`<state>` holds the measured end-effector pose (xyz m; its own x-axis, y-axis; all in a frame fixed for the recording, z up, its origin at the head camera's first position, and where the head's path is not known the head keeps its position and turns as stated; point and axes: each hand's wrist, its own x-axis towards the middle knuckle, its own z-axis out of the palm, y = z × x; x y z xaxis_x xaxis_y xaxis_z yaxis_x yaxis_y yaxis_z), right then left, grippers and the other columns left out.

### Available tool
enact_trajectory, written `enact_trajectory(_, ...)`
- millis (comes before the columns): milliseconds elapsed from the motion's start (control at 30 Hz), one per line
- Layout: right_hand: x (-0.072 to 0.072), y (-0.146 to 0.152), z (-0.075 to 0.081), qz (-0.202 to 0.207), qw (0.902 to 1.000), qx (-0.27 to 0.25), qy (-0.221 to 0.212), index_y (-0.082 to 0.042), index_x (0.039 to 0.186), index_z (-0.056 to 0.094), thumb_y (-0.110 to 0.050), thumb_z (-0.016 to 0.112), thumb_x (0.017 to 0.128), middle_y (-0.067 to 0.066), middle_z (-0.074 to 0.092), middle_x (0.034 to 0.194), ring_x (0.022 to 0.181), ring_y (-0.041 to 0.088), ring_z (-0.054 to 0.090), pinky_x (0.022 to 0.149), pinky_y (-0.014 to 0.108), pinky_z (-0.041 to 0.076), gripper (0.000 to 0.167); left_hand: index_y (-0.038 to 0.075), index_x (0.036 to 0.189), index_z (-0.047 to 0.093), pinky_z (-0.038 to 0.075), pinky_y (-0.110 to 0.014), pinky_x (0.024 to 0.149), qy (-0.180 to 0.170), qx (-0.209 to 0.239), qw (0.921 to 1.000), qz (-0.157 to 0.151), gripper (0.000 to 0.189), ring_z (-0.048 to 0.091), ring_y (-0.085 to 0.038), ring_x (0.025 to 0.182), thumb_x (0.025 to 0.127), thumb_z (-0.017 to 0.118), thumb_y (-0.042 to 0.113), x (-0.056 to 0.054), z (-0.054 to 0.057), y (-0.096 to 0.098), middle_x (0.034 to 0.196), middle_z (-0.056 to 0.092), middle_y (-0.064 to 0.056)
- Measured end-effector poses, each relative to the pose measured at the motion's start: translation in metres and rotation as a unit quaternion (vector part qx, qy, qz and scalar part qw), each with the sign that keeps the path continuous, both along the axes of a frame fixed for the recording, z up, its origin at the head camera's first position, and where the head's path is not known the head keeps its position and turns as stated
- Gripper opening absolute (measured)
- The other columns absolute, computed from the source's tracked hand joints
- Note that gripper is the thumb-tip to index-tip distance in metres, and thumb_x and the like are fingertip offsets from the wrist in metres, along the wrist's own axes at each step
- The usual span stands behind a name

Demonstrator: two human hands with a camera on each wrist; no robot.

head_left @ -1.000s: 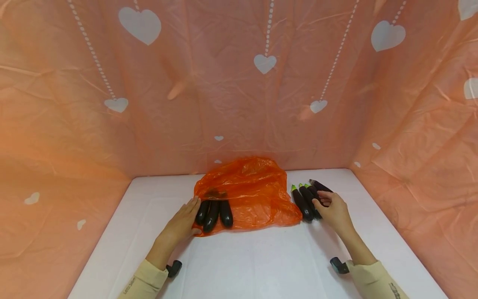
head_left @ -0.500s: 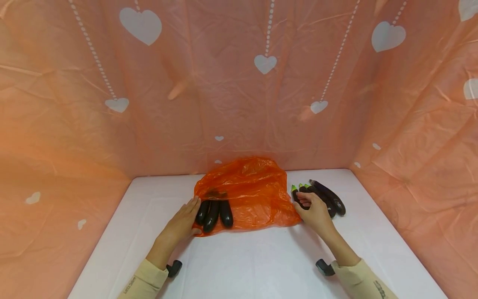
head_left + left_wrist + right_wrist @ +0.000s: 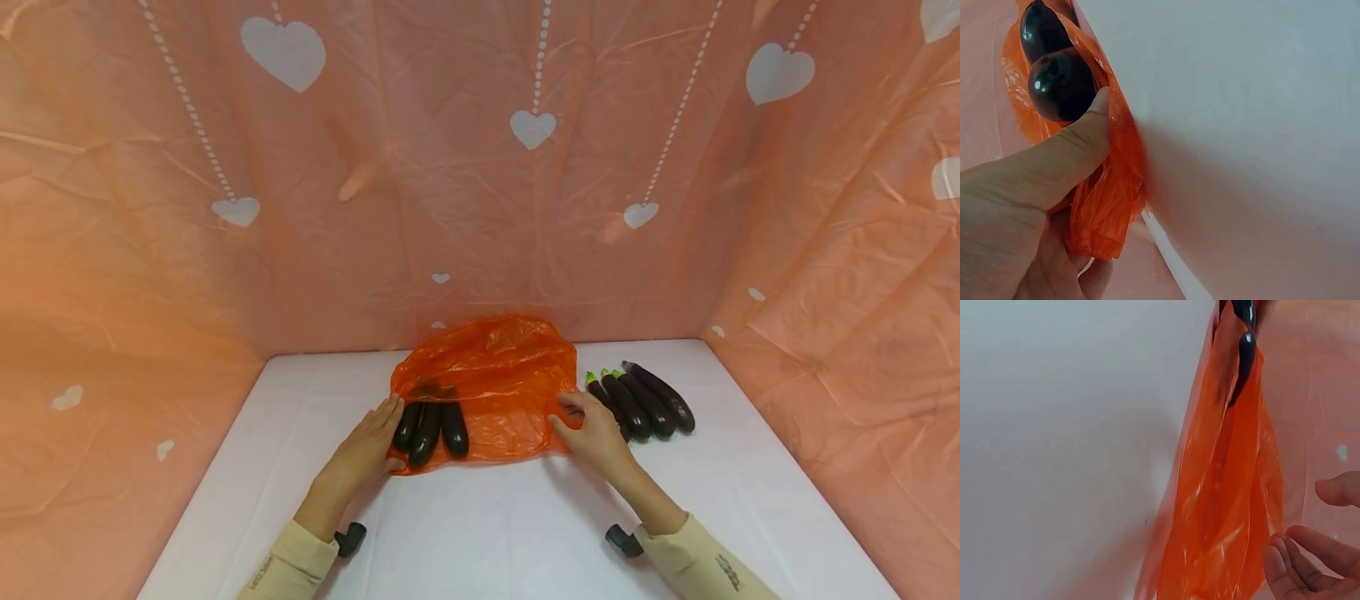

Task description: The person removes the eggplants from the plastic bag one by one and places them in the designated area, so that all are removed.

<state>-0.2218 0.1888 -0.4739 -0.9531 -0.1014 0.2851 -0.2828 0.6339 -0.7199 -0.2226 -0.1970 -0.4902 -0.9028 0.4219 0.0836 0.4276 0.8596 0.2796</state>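
An orange plastic bag (image 3: pixel 517 367) lies on the white table with three dark eggplants (image 3: pixel 426 433) at its left, their stem ends under the film. My left hand (image 3: pixel 367 446) rests along the bag's left edge, fingers straight, beside the nearest eggplant. In the left wrist view its thumb lies over the bag's lip below the rounded eggplant ends (image 3: pixel 1060 87). My right hand (image 3: pixel 596 433) is over the bag's right end with nothing held, thumb and fingers apart. In the right wrist view, those fingers (image 3: pixel 1307 562) are close beside the orange film.
Several more eggplants (image 3: pixel 652 404) lie side by side to the right of the bag, some with green stems, one partly behind the right hand. The white table (image 3: pixel 495 533) is enclosed by pinkish-orange sheeting (image 3: pixel 465 183) with pale hearts.
My right hand has moved left, from over the right-hand eggplants to the bag's right end, uncovering most of those eggplants. My left hand, the bag and the eggplants have stayed put.
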Motion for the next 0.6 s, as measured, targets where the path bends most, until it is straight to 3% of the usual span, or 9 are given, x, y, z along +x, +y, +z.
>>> enact_trajectory(367, 0.001, -0.035, -0.007, 0.025, 0.9990, -0.023, -0.029, 0.005, 0.128, 0.071, -0.009, 0.083, 0.094, 0.018, 0.071, 0.115, 0.104, 0.032, 0.068, 0.098, 0.051, 0.060, 0.039, -0.017, 0.159, 0.034, 0.029, -0.061, 0.127, 0.001, 0.007, 1.0000, -0.002, 0.098, 0.034, -0.051, 0.155, 0.085, 0.091, 0.015, 0.002, 0.003, 0.001, 0.166, 0.034, -0.036)
enact_trajectory(600, 0.001, -0.060, -0.012, 0.065, 0.9966, -0.008, -0.050, 0.003, 0.130, 0.071, -0.017, 0.083, 0.096, 0.014, 0.070, 0.117, 0.105, 0.030, 0.069, 0.097, 0.050, 0.061, 0.042, -0.016, 0.159, 0.033, 0.029, -0.062, 0.127, -0.001, 0.005, 1.0000, 0.001, 0.099, 0.033, -0.050, 0.155, 0.086, 0.090, 0.016, 0.002, 0.002, 0.001, 0.167, 0.033, -0.035)
